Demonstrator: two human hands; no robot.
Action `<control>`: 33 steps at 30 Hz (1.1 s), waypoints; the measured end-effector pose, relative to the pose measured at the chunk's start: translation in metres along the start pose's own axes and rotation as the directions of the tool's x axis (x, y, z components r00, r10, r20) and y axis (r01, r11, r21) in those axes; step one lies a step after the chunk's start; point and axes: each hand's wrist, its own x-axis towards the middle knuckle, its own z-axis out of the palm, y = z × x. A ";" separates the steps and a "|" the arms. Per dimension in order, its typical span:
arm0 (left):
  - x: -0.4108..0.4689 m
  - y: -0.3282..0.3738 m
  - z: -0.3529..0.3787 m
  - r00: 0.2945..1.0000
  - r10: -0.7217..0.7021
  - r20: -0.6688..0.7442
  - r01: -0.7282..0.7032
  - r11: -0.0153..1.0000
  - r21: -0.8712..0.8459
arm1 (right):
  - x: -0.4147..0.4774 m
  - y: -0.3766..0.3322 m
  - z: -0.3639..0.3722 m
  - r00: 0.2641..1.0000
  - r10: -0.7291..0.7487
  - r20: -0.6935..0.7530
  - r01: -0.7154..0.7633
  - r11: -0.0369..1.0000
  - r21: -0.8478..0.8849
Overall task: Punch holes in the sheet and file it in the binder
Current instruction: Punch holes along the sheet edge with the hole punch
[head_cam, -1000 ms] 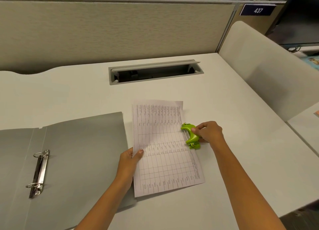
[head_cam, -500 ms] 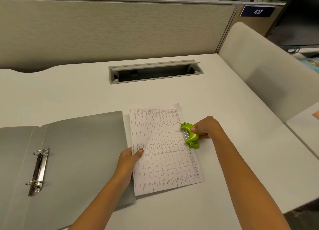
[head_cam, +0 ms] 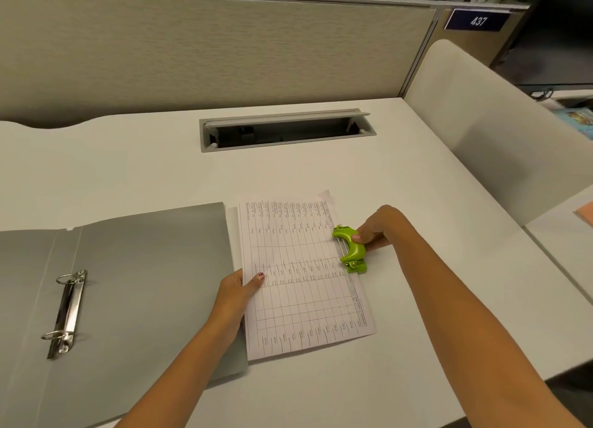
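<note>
right hand [head_cam: 375,231] closed on punch [head_cam: 349,250], at sheet's [head_cam: 301,280] far-side edge | left hand [head_cam: 239,291] pinches sheet's opposite edge, thumb on top | binder [head_cam: 128,283] open beyond left hand, rings [head_cam: 64,312] shut | risk: sheet skews if left pinch slackens, holes off-line

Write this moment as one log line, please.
step: punching | right hand: on green hole punch at sheet right edge | left hand: steadies sheet | binder: open, rings empty

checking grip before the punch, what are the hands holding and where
Right hand grips the green hole punch by its handle; left hand pinches the sheet's left edge.
</note>
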 end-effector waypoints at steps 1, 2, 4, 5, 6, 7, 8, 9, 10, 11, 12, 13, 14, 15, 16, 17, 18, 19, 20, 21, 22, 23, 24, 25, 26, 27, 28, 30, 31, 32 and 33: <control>0.000 0.000 0.000 1.000 0.002 0.002 -0.002 1.000 0.001 | 0.001 0.000 -0.001 0.999 0.029 0.036 -0.027 0.999 -0.039; 0.000 0.000 0.000 1.000 0.004 0.004 -0.004 1.000 0.002 | 0.002 -0.001 -0.001 0.994 0.068 0.083 -0.060 0.994 -0.090; 0.000 -0.001 0.000 1.000 0.008 0.006 -0.008 1.000 0.009 | 0.003 -0.001 -0.003 0.981 0.130 0.144 -0.111 0.984 -0.139; 0.001 -0.001 0.000 1.000 0.009 0.005 -0.009 1.000 0.014 | 0.002 0.001 -0.005 0.980 0.129 0.149 -0.108 0.985 -0.137; 0.001 -0.001 -0.001 1.000 0.012 0.006 -0.012 1.000 0.023 | 0.005 0.003 -0.006 0.986 0.089 0.139 -0.075 0.992 -0.103; 0.001 -0.001 -0.001 1.000 0.014 0.008 -0.014 0.999 0.033 | 0.005 0.007 -0.007 0.993 0.037 0.115 -0.031 0.998 -0.051; 0.001 -0.001 -0.001 1.000 0.015 0.009 -0.015 0.999 0.041 | 0.006 0.007 -0.008 0.994 0.016 0.105 -0.015 1.000 -0.010; 0.001 -0.001 -0.001 1.000 0.013 0.008 -0.014 0.999 0.045 | 0.008 0.007 -0.009 0.992 0.029 0.124 -0.024 0.999 -0.035; 0.001 -0.001 -0.001 1.000 0.013 0.006 -0.013 0.999 0.048 | 0.011 0.005 -0.009 0.984 0.078 0.158 -0.062 0.993 -0.101; 0.001 -0.001 -0.001 1.000 0.013 0.004 -0.014 0.999 0.052 | 0.014 0.002 -0.009 0.975 0.123 0.185 -0.093 0.982 -0.161; 0.001 -0.001 -0.001 1.000 0.014 0.003 -0.014 0.998 0.057 | 0.018 -0.001 -0.009 0.968 0.148 0.204 -0.110 0.976 -0.186; 0.001 -0.001 -0.001 1.000 0.014 0.002 -0.014 0.998 0.062 | 0.021 -0.002 -0.010 0.964 0.156 0.215 -0.113 0.974 -0.198; 0.001 -0.001 -0.001 1.000 0.015 0.001 -0.015 0.998 0.065 | 0.024 -0.002 -0.010 0.961 0.169 0.220 -0.125 0.972 -0.199; 0.001 -0.001 0.000 1.000 0.016 -0.002 -0.016 0.998 0.069 | 0.025 -0.001 -0.011 0.960 0.178 0.214 -0.136 0.971 -0.196; 0.001 -0.001 0.000 1.000 0.019 -0.003 -0.019 0.997 0.074 | 0.025 -0.001 -0.010 0.959 0.191 0.208 -0.152 0.970 -0.192; 0.001 -0.001 0.000 1.000 0.021 -0.003 -0.021 0.997 0.079 | 0.026 0.001 -0.010 0.958 0.199 0.209 -0.160 0.969 -0.190; 0.001 -0.001 0.000 1.000 0.022 -0.002 -0.022 0.997 0.080 | 0.027 0.002 -0.009 0.954 0.209 0.215 -0.168 0.967 -0.194; 0.001 -0.001 0.001 1.000 0.023 -0.004 -0.022 0.996 0.081 | 0.029 0.004 -0.009 0.951 0.218 0.221 -0.172 0.962 -0.212; 0.000 -0.001 0.001 1.000 0.022 -0.006 -0.021 0.996 0.084 | 0.031 0.004 -0.009 0.950 0.225 0.217 -0.174 0.957 -0.233; 0.000 -0.001 0.001 1.000 0.020 -0.010 -0.019 0.996 0.088 | 0.034 0.004 -0.008 0.951 0.231 0.204 -0.174 0.949 -0.263; 0.000 0.000 0.001 1.000 0.018 -0.013 -0.017 0.996 0.091 | 0.036 0.003 -0.006 0.953 0.238 0.186 -0.176 0.937 -0.301; 0.000 0.000 0.002 1.000 0.017 -0.014 -0.016 0.996 0.091 | 0.039 0.002 -0.005 0.957 0.241 0.163 -0.173 0.922 -0.348; 0.001 0.000 0.002 1.000 0.017 -0.014 -0.015 0.996 0.092 | 0.039 0.001 -0.003 0.959 0.244 0.148 -0.169 0.903 -0.396; 0.001 0.000 0.002 1.000 0.016 -0.014 -0.015 0.996 0.093 | 0.041 0.000 -0.002 0.960 0.244 0.140 -0.159 0.881 -0.445; 0.001 0.000 0.002 1.000 0.015 -0.013 -0.014 0.996 0.092 | 0.041 -0.001 -0.001 0.960 0.247 0.135 -0.156 0.867 -0.474; 0.000 0.000 0.002 1.000 0.012 -0.012 -0.011 0.996 0.089 | 0.041 -0.001 -0.001 0.960 0.247 0.133 -0.153 0.858 -0.490; 0.000 0.000 0.002 1.000 0.009 -0.012 -0.008 0.996 0.086 | 0.040 -0.001 -0.001 0.961 0.246 0.126 -0.153 0.852 -0.500; 0.000 0.001 0.001 1.000 0.004 -0.011 -0.003 0.997 0.081 | 0.042 -0.002 -0.001 0.963 0.242 0.120 -0.150 0.849 -0.506; 0.000 0.001 0.001 1.000 0.002 -0.011 -0.001 0.997 0.079 | 0.043 -0.001 -0.001 0.963 0.242 0.120 -0.150 0.849 -0.507; 0.001 0.001 0.001 1.000 0.001 -0.011 0.000 0.997 0.077 | 0.043 0.000 -0.001 0.960 0.252 0.120 -0.158 0.846 -0.509; 0.001 0.000 0.001 1.000 -0.001 -0.014 0.002 0.997 0.074 | 0.046 0.000 -0.001 0.957 0.264 0.122 -0.167 0.841 -0.514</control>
